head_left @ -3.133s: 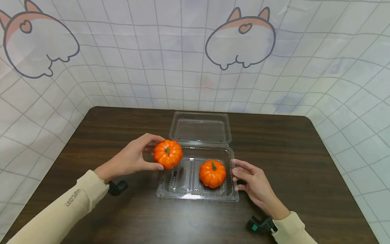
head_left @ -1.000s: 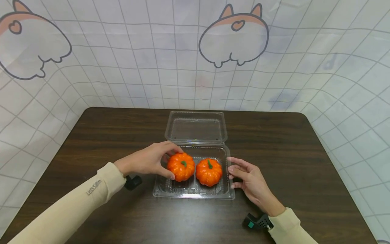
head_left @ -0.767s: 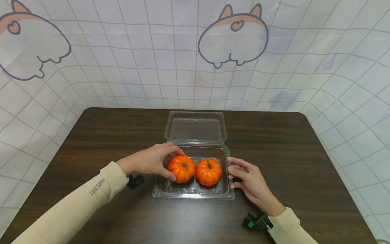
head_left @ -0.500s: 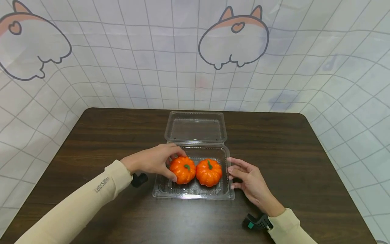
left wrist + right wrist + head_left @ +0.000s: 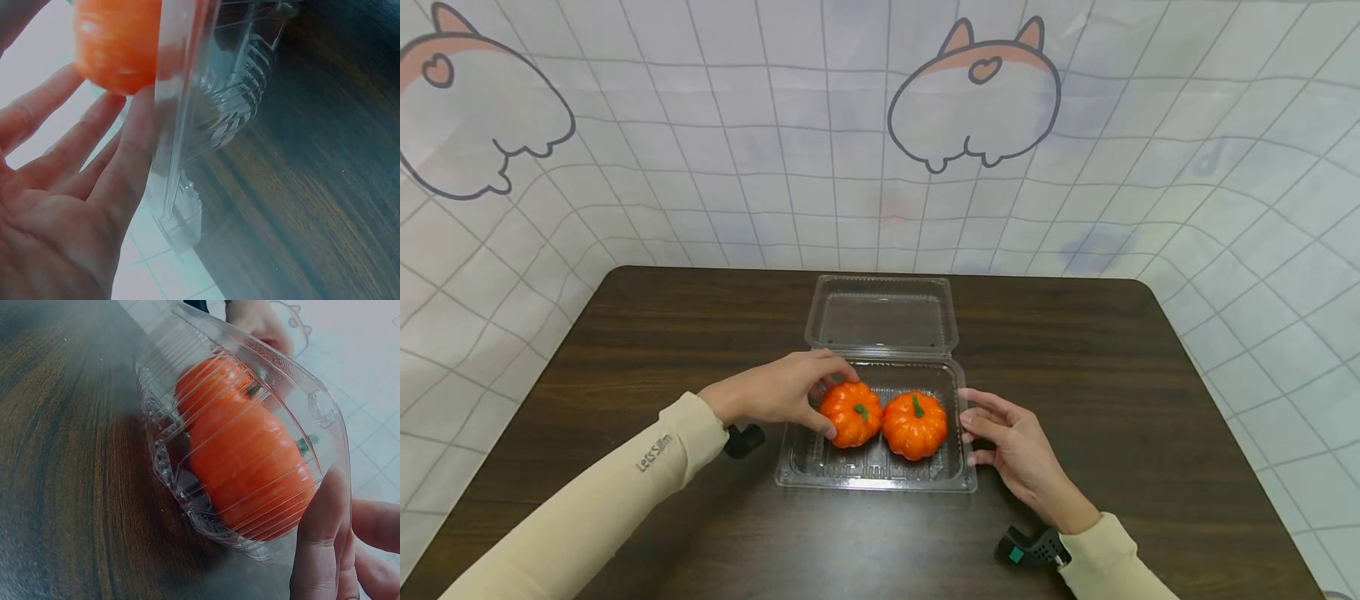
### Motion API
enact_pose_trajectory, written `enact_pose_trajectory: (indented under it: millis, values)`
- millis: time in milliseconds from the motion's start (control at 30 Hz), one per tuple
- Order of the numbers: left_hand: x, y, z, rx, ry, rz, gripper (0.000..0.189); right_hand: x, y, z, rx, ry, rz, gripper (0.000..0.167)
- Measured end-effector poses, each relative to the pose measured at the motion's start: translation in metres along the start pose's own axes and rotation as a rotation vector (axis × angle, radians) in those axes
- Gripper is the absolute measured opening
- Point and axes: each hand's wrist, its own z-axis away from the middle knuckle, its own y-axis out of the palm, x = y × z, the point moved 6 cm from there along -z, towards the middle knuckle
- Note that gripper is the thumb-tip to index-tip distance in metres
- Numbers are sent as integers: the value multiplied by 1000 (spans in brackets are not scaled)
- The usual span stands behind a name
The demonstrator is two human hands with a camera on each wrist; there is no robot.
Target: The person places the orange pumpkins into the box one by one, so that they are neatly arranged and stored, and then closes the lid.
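Observation:
My left hand point(image 5: 775, 392) holds a small orange pumpkin point(image 5: 848, 419) between thumb and fingers, in the left half of a clear plastic clamshell container point(image 5: 865, 482). Beside it, nearly side to side, a second orange pumpkin point(image 5: 914, 427) with a green stem sits in the right half. At the container's right rim is my right hand point(image 5: 1022, 454), pinching the edge; in the right wrist view one finger point(image 5: 322, 531) lies along the outside of the clear wall. The left wrist view shows the held pumpkin point(image 5: 119, 47) above the fingertips, partly behind the rim.
The container's lid point(image 5: 882, 315) lies folded back toward the far table edge. Under everything is a dark wood-grain table point(image 5: 1060, 350). A white tile-patterned backdrop point(image 5: 865, 133) with cartoon animal drawings rises behind and at both sides.
My left hand has carried its pumpkin from over the container's left edge to the right, down beside the other pumpkin. The right hand keeps its place at the rim.

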Motion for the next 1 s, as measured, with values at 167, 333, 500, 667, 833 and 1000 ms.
enact_pose_trajectory:
  millis: [167,333,500,667,833,1000]
  values:
    - [0,-3,2,-26,20,20,62,1,0,0,-5,-1,0,50]
    - [1,-6,5,-35,17,62,61,1,0,0,-4,-3,5,51]
    - [6,-10,12,-63,-12,95,65,-1,1,1,2,5,11,51]
    - [14,-17,19,-121,-23,110,64,-4,0,2,2,8,12,52]
    - [28,-30,24,-236,-24,137,57,-2,0,1,1,2,13,53]
    - [49,-42,29,-357,-97,188,49,-1,1,1,3,7,16,55]
